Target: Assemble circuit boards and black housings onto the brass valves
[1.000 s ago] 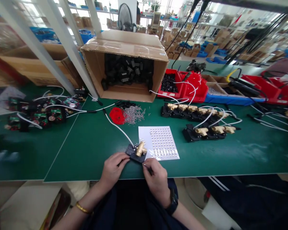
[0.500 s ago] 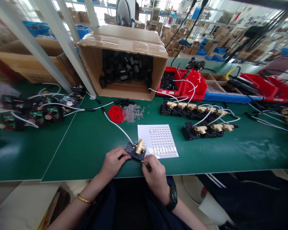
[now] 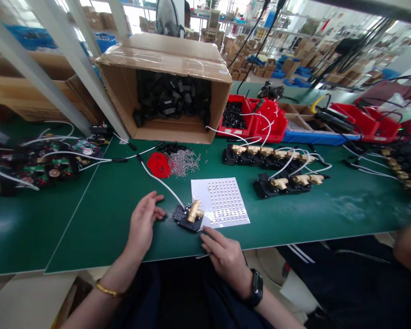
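Note:
A black module with a brass valve fitting lies near the table's front edge, a white cable running from it to the back left. My left hand rests just left of the module with its fingers apart and nothing in it. At the table edge just below the module, my right hand has its fingers drawn together on a thin metal tool that sticks out to the left. A white sheet of small dots in rows lies right of the module.
An open cardboard box of black parts lies on its side at the back. A red pile and loose pins sit before it. Finished brass valve units line the right, red bins behind. Circuit boards crowd the left. Another person's arm shows far right.
My left hand let go of the module, moved left and opened. My right hand drew back from the module toward the table edge. The view shifted slightly.

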`<state>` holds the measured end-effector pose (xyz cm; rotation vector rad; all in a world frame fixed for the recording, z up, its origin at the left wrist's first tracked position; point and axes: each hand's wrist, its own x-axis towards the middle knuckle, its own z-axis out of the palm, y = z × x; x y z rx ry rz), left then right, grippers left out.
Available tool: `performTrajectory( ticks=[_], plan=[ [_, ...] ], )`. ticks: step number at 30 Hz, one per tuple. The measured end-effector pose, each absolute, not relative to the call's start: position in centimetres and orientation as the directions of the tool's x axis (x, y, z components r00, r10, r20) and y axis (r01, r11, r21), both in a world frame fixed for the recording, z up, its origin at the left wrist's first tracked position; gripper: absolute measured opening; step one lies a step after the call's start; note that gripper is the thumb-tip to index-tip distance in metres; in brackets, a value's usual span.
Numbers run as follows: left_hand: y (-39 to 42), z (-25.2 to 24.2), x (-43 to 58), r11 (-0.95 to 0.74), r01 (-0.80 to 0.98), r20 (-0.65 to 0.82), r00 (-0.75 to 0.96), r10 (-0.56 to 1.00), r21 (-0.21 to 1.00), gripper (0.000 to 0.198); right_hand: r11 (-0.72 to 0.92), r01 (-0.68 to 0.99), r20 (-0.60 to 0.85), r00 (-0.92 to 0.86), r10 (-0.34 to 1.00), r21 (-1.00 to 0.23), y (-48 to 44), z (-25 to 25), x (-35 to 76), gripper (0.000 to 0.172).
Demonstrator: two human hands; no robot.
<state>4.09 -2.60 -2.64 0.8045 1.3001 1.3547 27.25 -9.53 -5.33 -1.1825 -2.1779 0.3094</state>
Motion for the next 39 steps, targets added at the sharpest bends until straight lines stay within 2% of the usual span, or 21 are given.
performTrajectory(
  ticks=[3,5,7,8,10,12,13,15,17,20,22,24,28,31,34,36,39],
  plan=[
    [0.6,-0.4,3.2,0.257,-0.500,-0.338,-0.077,0.938,0.827,0.026,0.492,0.702,0.385,-0.324,0.864,-0.515,-8.9,-4.4,27.3,0.036],
    [2.6,0.9,3.1,0.327,-0.589,-0.368,0.053,0.928,0.739,0.026,0.391,0.738,0.304,-0.259,0.917,-0.550,-8.0,-3.4,26.6,0.063],
    [3.8,1.9,3.9,0.304,-0.623,-0.351,0.051,0.935,0.720,0.026,0.310,0.764,0.208,-0.231,0.950,-0.565,-7.1,-2.6,25.6,0.083],
    [3.9,2.4,4.6,0.243,-0.616,-0.324,-0.021,0.946,0.749,0.023,0.281,0.772,0.165,-0.228,0.960,-0.571,-6.8,-2.3,25.1,0.082],
    [3.6,3.4,6.4,0.049,-0.522,-0.191,-0.221,0.956,0.851,0.016,0.227,0.776,0.102,-0.207,0.973,-0.588,-6.4,-2.0,24.2,0.068],
    [2.8,4.7,8.3,-0.122,-0.332,0.011,-0.318,0.948,0.936,0.031,0.180,0.765,0.095,-0.155,0.983,-0.618,-6.3,-2.0,23.7,0.056],
    [2.5,5.5,9.4,-0.168,-0.221,0.099,-0.292,0.951,0.961,0.038,0.162,0.754,0.109,-0.119,0.987,-0.637,-6.3,-1.9,23.7,0.053],
    [2.5,7.5,11.6,-0.224,-0.002,0.221,-0.149,0.964,0.975,0.045,0.133,0.723,0.162,-0.029,0.986,-0.678,-6.1,-1.8,24.2,0.051],
    [3.5,9.6,14.3,-0.286,0.149,0.281,0.053,0.958,0.947,0.045,0.105,0.699,0.233,0.090,0.968,-0.707,-5.5,-1.3,25.5,0.048],
    [6.0,11.8,18.7,-0.388,0.141,0.333,0.307,0.892,0.911,0.052,0.045,0.715,0.327,0.261,0.908,-0.697,-3.9,-0.6,28.8,0.044],
    [7.3,11.6,21.0,-0.438,0.133,0.362,0.380,0.851,0.889,0.063,-0.041,0.748,0.351,0.359,0.865,-0.663,-2.6,-0.5,31.2,0.042],
    [7.4,10.0,22.1,-0.481,0.217,0.371,0.404,0.836,0.849,0.068,-0.147,0.771,0.351,0.440,0.827,-0.620,-1.6,-0.8,33.4,0.043],
    [4.3,4.1,20.5,-0.534,0.464,0.328,0.455,0.828,0.706,0.050,-0.293,0.796,0.315,0.505,0.804,-0.530,-1.2,-2.7,35.8,0.045],
    [1.3,-0.3,17.8,-0.642,0.563,0.256,0.615,0.746,0.519,0.040,-0.332,0.796,0.286,0.518,0.806,-0.507,-1.6,-3.8,35.8,0.046],
    [-0.4,-3.8,15.2,-0.764,0.564,0.179,0.755,0.631,0.312,0.053,-0.350,0.803,0.300,0.527,0.795,-0.483,-2.1,-3.8,35.3,0.066],
    [-0.6,-5.4,13.8,-0.816,0.546,0.181,0.798,0.575,0.189,0.059,-0.324,0.836,0.337,0.490,0.804,-0.443,-2.4,-3.2,35.1,0.077],
    [-0.2,-6.7,12.3,-0.861,0.508,0.237,0.832,0.502,0.041,0.056,-0.261,0.892,0.338,0.390,0.856,-0.369,-2.7,-2.4,34.9,0.073]
  ],
)
